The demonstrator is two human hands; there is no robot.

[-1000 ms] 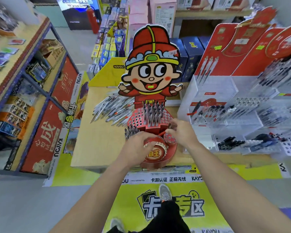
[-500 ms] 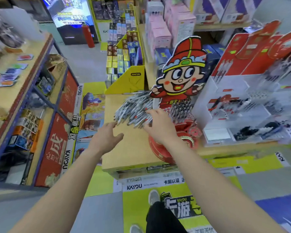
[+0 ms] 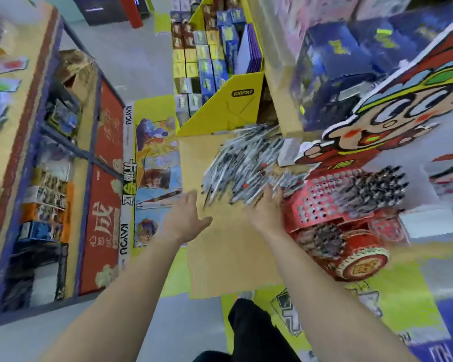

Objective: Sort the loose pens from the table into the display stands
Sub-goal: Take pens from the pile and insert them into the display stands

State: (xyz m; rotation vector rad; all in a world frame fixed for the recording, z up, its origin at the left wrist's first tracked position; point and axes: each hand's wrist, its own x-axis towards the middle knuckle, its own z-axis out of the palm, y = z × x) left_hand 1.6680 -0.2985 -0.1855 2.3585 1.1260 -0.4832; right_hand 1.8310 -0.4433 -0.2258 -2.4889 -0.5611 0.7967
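The whole scene is smeared by motion, but the loose pens (image 3: 246, 168) are plain enough: a thick grey-and-black heap lying on the wooden tabletop (image 3: 228, 254) just above the middle of the frame. The right hand (image 3: 266, 211) reaches in at centre with its fingers stretched forward onto the near edge of that heap; the blur hides the fingertips, and I see no pen taken up. The left hand (image 3: 186, 218) hovers to its left over the tabletop's edge, spread wide, thumb out, holding nothing. Right of the heap stands the red display stand (image 3: 322, 205), its perforated top partly filled with upright dark pens, a round red drum at its lower front. A cartoon cutout (image 3: 403, 113) rises behind it in the upper right.
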